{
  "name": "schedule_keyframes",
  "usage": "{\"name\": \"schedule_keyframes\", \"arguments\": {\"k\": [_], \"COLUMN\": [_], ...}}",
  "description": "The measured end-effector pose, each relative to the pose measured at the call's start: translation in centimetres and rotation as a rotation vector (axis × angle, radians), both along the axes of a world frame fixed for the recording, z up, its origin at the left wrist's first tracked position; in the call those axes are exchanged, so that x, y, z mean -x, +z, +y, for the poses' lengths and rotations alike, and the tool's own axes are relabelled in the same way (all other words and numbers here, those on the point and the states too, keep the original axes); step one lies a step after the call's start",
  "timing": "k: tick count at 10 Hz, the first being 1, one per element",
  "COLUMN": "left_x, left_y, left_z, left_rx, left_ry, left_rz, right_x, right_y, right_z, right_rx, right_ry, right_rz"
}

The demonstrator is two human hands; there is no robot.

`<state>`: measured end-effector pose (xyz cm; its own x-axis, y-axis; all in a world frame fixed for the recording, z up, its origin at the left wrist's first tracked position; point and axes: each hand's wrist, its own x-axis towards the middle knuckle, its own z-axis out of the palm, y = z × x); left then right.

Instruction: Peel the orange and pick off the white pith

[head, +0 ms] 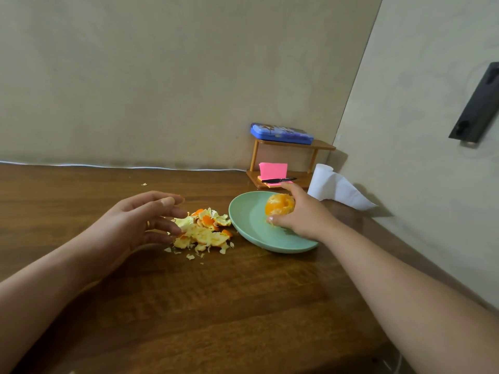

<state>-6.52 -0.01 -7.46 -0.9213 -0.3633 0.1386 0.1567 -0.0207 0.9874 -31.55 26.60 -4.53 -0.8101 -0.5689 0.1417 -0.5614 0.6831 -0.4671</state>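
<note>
Your right hand (302, 214) grips the peeled orange (279, 204) over the green plate (251, 225). Your left hand (140, 220), fingers spread, touches the peel pile (204, 230) on the wooden table (216, 306), just beside the plate.

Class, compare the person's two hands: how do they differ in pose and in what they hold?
The left hand has its fingers spread and loose, holding nothing; the right hand curls round the peeled orange. The left hand is by the peel pile on the wooden table; the right hand is over the green plate. Both are bare.
</note>
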Motion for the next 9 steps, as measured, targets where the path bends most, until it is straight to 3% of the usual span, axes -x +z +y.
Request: {"name": "schedule_keyframes", "arguments": {"k": [6,8,9], "left_x": [0.0,0.0,0.4], "left_y": [-0.1,-0.2,-0.1], "left_z": [-0.3,-0.4,-0.1], "left_rx": [0.008,0.007,-0.012], "left_ry": [-0.003,0.013,0.021], "left_rz": [-0.022,-0.036,-0.033], "right_x": [0.5,0.0,-0.4], "right_y": [-0.6,-0.1,0.4], "right_z": [1.6,1.7,1.1], "right_rx": [0.001,0.178,0.329], "right_ry": [0.03,0.008,0.031], "right_rz": [-0.029,-0.005,0.118]}}
